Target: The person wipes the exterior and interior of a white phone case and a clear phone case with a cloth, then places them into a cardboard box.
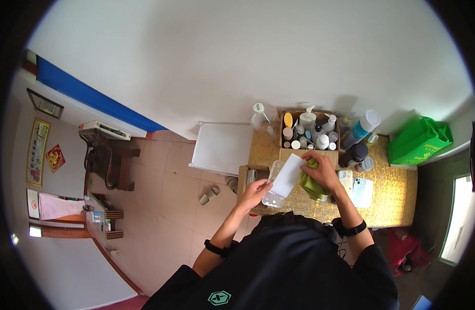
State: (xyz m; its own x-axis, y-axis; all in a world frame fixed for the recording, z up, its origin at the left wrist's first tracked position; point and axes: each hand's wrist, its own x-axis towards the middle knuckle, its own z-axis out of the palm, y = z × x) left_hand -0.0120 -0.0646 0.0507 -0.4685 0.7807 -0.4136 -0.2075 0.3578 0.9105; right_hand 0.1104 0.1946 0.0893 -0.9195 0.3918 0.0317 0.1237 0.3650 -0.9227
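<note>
My left hand (256, 195) pinches the lower left edge of a white rectangular piece (288, 176), perhaps a foam sheet or a flat box. Behind it a clear phone case (275, 200) with pale spots shows at both ends; whether it is held too I cannot tell. Bunched in my right hand (323, 169) is a green cloth (313, 186), with the fingers at the white piece's upper right edge. Right of that hand, a patterned phone case (345, 181) and a pale blue phone or case (362, 192) lie on the gold-patterned table (388, 201).
A cardboard box (309, 154) of bottles stands against the wall. Beside it are a spray can (359, 130), a dark jar (353, 155) and a green bag (419, 141). At left are a clear jug (260, 118), a small carton (243, 179) and a white-topped stand (222, 147).
</note>
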